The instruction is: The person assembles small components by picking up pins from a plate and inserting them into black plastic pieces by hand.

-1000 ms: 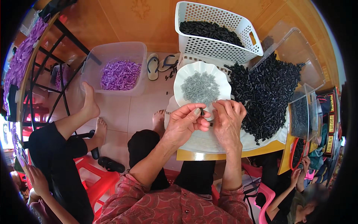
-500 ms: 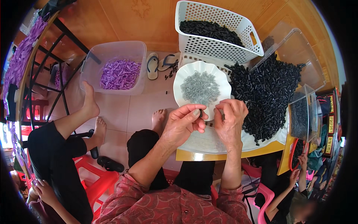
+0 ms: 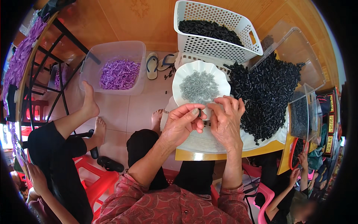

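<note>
At frame centre, left hand [image 3: 182, 125] and right hand [image 3: 225, 121] pinch one small black piece [image 3: 200, 112] — white dish [image 3: 220, 76] of grey parts kept just above for reach.

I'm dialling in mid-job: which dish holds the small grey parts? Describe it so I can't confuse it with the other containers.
Start at the small wooden table in front of the person. At its far edge, just beyond the left hand and right hand, sits a white scalloped plate holding grey parts. It alone is round and shallow; the white perforated basket behind and the loose pile beside it hold black pieces.
</note>
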